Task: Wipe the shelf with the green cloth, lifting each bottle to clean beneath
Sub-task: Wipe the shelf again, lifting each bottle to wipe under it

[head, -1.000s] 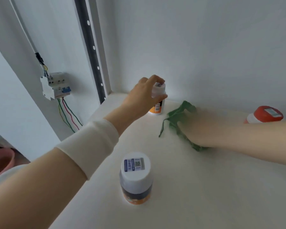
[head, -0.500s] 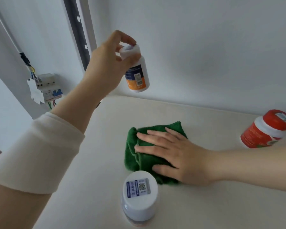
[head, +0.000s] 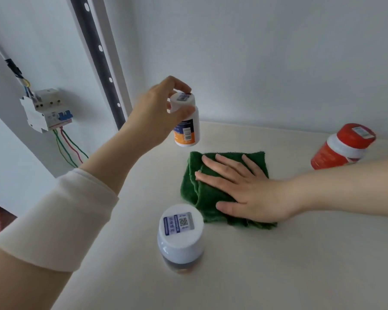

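Pinches small white orange-labelled plastic bottle (head: 187,130) by its cap in left hand (head: 155,117), aloft; likely light, rigid, slick. Presses soft folded green cloth (head: 193,186) with flat right hand (head: 253,193), just below that grip.

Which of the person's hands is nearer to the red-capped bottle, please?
The right hand: it presses flat on the green cloth, to the left of the red-capped bottle. The left hand holds the small white bottle aloft, farther left.
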{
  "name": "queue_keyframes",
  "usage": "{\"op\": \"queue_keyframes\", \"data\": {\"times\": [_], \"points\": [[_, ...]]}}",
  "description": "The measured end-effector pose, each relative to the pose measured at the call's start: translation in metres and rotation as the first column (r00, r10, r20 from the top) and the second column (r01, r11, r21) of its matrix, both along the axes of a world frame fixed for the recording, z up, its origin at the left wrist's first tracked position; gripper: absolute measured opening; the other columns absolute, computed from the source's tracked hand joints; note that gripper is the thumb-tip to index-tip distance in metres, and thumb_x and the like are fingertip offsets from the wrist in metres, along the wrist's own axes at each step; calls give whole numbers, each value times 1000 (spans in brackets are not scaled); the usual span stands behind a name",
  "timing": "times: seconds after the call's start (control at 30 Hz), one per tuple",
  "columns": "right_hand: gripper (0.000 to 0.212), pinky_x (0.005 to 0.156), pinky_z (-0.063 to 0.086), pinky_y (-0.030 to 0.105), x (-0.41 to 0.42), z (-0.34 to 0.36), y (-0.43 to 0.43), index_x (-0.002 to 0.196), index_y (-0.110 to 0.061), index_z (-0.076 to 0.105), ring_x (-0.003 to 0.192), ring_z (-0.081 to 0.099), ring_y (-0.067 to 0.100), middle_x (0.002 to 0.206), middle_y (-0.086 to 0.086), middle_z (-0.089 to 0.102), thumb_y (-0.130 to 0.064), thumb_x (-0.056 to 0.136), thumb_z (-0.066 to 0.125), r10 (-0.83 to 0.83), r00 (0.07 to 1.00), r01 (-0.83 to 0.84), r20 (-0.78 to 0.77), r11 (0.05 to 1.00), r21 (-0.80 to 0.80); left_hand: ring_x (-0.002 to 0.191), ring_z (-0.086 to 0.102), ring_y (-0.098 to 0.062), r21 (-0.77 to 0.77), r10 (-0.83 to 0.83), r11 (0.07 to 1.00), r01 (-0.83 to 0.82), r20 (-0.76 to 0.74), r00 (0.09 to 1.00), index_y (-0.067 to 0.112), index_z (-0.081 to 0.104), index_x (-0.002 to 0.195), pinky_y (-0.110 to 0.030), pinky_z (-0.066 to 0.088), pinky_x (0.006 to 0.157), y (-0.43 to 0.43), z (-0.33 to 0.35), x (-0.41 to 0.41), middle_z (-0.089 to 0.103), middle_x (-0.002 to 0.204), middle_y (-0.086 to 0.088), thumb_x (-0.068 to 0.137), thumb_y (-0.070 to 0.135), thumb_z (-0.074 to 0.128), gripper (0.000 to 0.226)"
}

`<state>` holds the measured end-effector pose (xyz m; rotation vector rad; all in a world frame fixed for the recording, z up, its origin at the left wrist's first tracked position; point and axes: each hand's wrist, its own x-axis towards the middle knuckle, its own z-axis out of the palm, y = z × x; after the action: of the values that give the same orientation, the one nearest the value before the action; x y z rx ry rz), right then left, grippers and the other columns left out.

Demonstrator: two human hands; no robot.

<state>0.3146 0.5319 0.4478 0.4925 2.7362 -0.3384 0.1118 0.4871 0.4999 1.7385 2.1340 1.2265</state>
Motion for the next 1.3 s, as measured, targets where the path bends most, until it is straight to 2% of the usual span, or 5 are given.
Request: {"op": "queue_keyframes", "data": {"times": [0.3,0.6,0.77,0.97,1.3], "points": [[55,113,-17,39,38,6,24,133,-53,-18,133,-32,1,146,-20,-33,-53,92,19,-253,967,250,38,966,66,90,49,-6,-40,-48,998,45,-78,996,32,50,116,8,30,59,3,-21,24,53,116,5,86,33,56,31],[63,108,-22,38,67,8,3,118,-57,-36,125,-42,1,132,-25,-48,-56,91,21,-67,983,67,169,998,6,126,41,-18,-17,-81,997,80,-105,991,31,32,135,-38,37,103,-11,1,35,38,140,-6,86,43,50,54],[62,107,-25,37,103,18,-8,112,-59,-36,126,-44,3,132,-22,-48,-53,93,23,63,976,-65,207,998,4,105,50,-2,25,-297,950,310,-230,927,33,41,127,-12,40,83,-25,50,96,50,126,9,78,53,48,53],[62,108,-22,40,123,24,-9,126,-52,-30,130,-38,4,131,-25,-45,-51,94,24,95,970,-99,225,995,6,109,52,-18,-192,-433,901,388,-370,822,28,36,134,-26,40,88,21,47,181,47,129,-5,86,41,54,53],[61,106,-27,38,180,18,9,134,-50,-22,130,-39,3,136,-24,-43,-53,93,24,189,966,-190,176,982,-15,93,54,-16,-243,-384,901,359,-62,921,20,50,118,-15,40,63,78,5,217,57,108,1,82,29,63,39]]}}
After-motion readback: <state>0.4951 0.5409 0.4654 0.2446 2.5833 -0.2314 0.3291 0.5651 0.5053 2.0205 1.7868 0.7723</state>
